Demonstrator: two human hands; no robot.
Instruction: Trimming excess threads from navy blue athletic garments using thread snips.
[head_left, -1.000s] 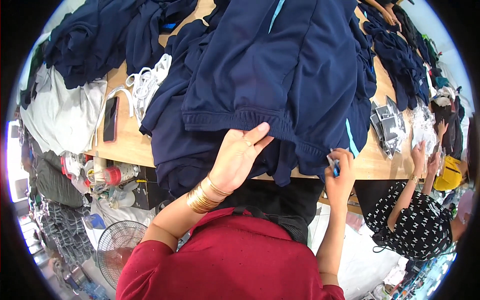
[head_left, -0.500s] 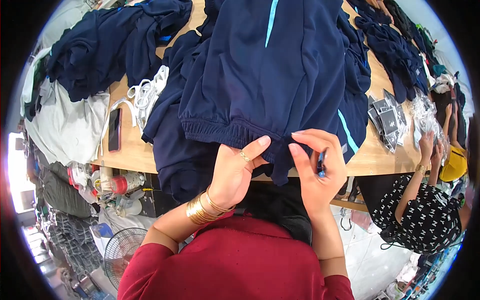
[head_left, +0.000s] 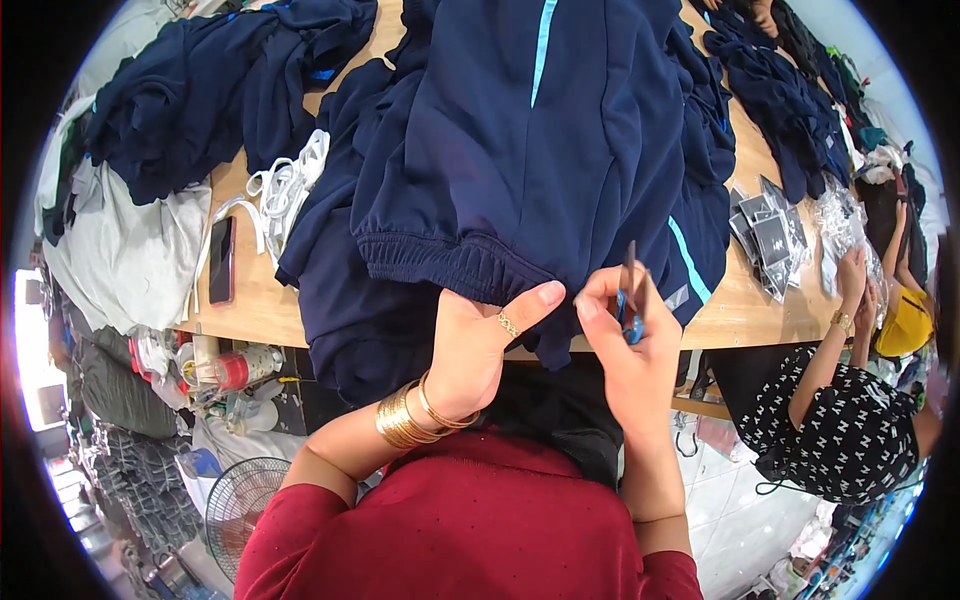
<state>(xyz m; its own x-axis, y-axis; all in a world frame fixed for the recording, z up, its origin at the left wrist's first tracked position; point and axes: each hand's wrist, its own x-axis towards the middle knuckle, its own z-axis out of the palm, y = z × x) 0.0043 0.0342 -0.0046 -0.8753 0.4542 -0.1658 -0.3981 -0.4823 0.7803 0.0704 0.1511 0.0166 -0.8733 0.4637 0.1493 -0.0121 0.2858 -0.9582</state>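
Navy elastic-waist pants [head_left: 570,150] with a light-blue stripe lie spread before me, their gathered waistband toward my body. My left hand [head_left: 475,345] grips this band at its near edge, thumb on top and the other fingers hidden under the cloth. In my right hand [head_left: 640,345], just to the right of the band, are small scissors [head_left: 631,325] with blue handles and dark blades pointing up and away. The thumb and index finger of that hand come close together beside the cloth; whether they pinch a thread is too small to tell.
More navy garments [head_left: 190,100] are heaped on the wooden table [head_left: 265,320]. On the left are white cords [head_left: 292,190], a phone [head_left: 222,262] and pale cloth [head_left: 130,250]; on the right, dark tags [head_left: 770,240] and clear plastic bags [head_left: 842,220]. Another person's hands [head_left: 853,275] work there.
My right hand has drawn slightly down and back from the band, and the scissors' blades now stand up between its fingers. My left thumb has shifted a little to the right.
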